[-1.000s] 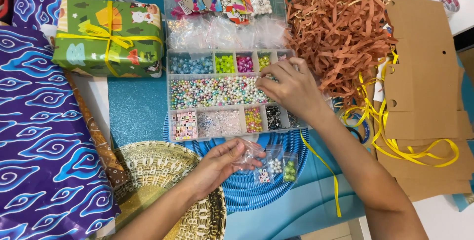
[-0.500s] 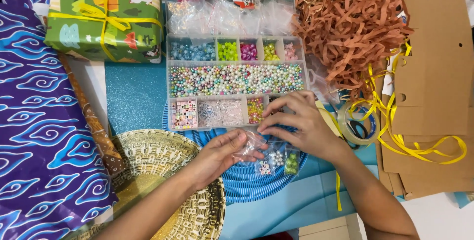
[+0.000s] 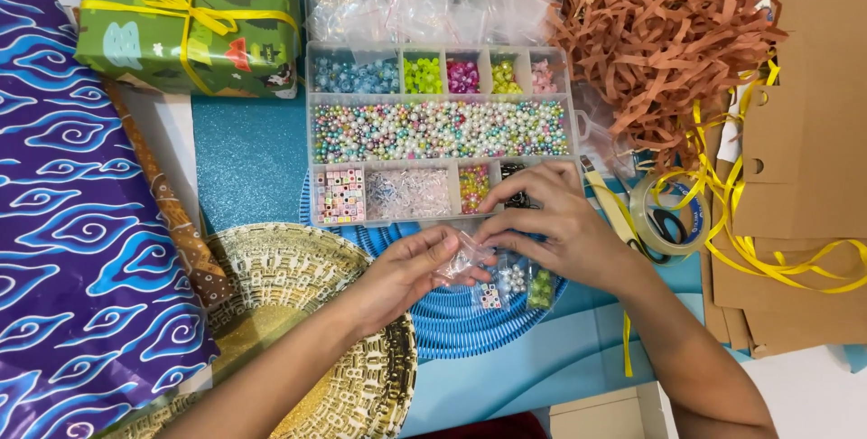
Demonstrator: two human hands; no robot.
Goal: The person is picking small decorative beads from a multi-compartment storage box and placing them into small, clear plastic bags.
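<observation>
While both hands pinch small clear bag, bead box edge just beyond.

Small clear plastic bag, crumpled and glossy, held at lower centre of frame just below the bead organiser's front edge and above the blue ribbed mat. Pinched between fingertips of left hand from the left and right hand from the right. Contents too small to make out.
</observation>
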